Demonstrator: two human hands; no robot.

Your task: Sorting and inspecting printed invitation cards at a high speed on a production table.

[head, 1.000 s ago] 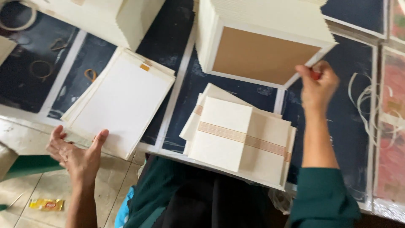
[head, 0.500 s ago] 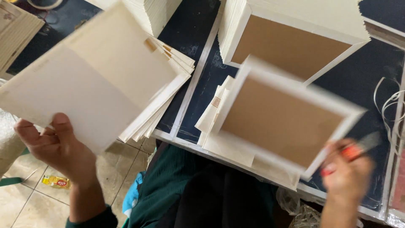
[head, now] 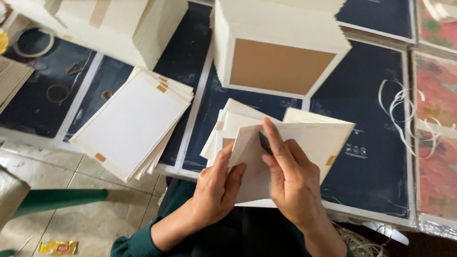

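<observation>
The cards (head: pixel 129 124) were cream with tan tape tabs; the box (head: pixel 281 66) showed a brown panel framed in cream; the table (head: pixel 376 143) was dark navy; the sleeve (head: pixel 138 245) was green.

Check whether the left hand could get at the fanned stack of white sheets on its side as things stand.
Probably yes, once freed. The left hand grips the cream sheet with the right hand. The fanned stack lies open at the table edge, nothing between.

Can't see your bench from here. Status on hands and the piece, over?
Left hand grips cream card at its lower left edge. Right hand presses small dark tool onto it. Card stack lies apart, left. Nothing blocking.
</observation>
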